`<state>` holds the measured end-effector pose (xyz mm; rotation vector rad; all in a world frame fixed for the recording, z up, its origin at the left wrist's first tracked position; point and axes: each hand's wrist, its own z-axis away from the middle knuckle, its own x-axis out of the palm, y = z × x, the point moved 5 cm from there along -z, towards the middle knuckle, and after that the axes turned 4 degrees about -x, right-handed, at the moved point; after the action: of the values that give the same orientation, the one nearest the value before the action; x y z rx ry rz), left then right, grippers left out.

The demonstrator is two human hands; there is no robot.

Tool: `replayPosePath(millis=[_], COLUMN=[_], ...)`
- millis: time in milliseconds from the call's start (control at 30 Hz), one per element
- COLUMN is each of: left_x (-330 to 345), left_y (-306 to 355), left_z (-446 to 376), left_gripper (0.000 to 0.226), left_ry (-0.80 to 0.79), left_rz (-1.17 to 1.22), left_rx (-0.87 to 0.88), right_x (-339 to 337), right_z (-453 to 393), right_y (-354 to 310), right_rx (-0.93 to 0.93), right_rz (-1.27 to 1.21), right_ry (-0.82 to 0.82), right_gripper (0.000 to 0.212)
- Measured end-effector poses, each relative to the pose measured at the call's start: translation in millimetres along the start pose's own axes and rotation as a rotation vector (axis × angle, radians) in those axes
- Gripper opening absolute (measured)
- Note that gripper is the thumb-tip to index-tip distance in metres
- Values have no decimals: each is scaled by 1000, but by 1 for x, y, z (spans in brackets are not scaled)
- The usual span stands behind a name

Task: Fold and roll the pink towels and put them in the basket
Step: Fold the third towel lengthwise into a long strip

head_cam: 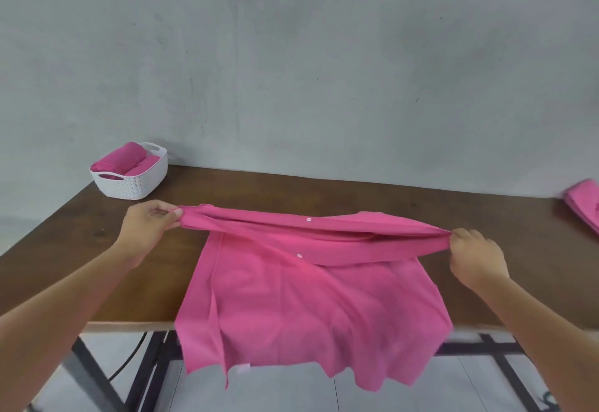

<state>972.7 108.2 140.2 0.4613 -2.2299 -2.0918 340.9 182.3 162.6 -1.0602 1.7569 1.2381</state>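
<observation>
The left hand (pixel 152 221) is pinching one end of a pink towel (pixel 311 298), and the right hand (pixel 475 254) is pinching the other end, each with fingers curled tight on bunched cloth. Between them the top edge is stretching taut above the table (pixel 453 210), running from 9 o'clock to 3 o'clock, slightly lower on the right. That line is the towel's long axis at this point; the rest is hanging toward 6 o'clock, lying over the near table edge and dangling below it.

The cloth looks thin, light and limp, creasing freely and holding no shape of its own. It should not slip much, but it will sag wherever it is unsupported, so taking it at both ends, as now, seems the sound hold. Two small white dots, maybe snaps, are showing near the middle.

The basket (pixel 129 184) is sitting at 10 o'clock, well apart from the hands, with rolled towels (pixel 124 159) already inside. A further stack (pixel 583 207) of pink cloth is lying at the 3 o'clock edge.
</observation>
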Motion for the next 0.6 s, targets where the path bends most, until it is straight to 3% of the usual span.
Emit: replayPosePath(millis=[100, 333, 500, 600], left_x=[-15, -39, -45, -41], left_y=[1, 13, 17, 19], left_z=[23, 72, 107, 132], left_gripper=[8, 4, 3, 3], left_ry=[4, 55, 89, 106], left_rz=[-12, -33, -83, -107], left_rx=[-6, 0, -11, -21], right_x=[-14, -55, -63, -61], right_z=[40, 98, 121, 137], right_y=[3, 11, 21, 32], right_rx=[12, -33, 49, 67], right_rz=[98, 24, 106, 165], right_ry=[52, 243, 133, 12], right_gripper=[23, 24, 8, 20])
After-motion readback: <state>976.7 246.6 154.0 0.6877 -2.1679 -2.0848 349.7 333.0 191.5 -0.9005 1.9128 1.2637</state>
